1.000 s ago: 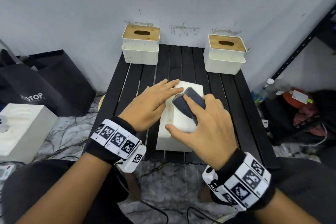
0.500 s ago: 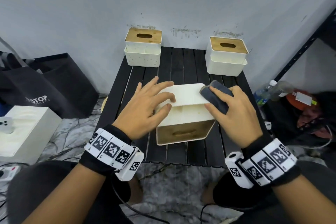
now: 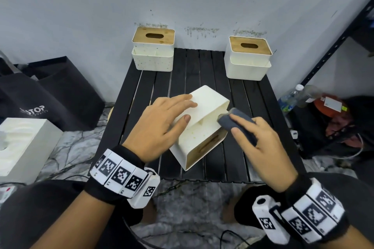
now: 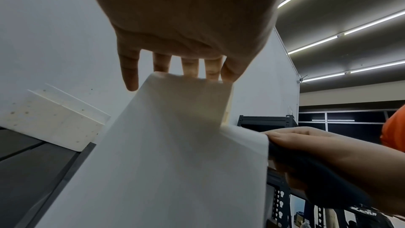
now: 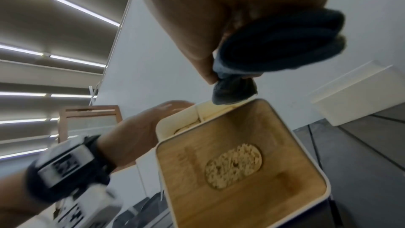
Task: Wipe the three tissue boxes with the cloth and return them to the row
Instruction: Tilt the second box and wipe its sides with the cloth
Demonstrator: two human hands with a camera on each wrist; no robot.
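Wrist rigs on both arms, bare hands

Each wrist has a black fabric cuff wrapped with a band of white rectangular tiles, every tile printed with a black square marker code. The left wrist band (image 3: 119, 174) carries a white blocky camera housing (image 3: 144, 190) with its own marker sticker. The right wrist band (image 3: 311, 214) has a similar white housing (image 3: 267, 218) with a round dark lens hole. Dark clothing covers the lap.
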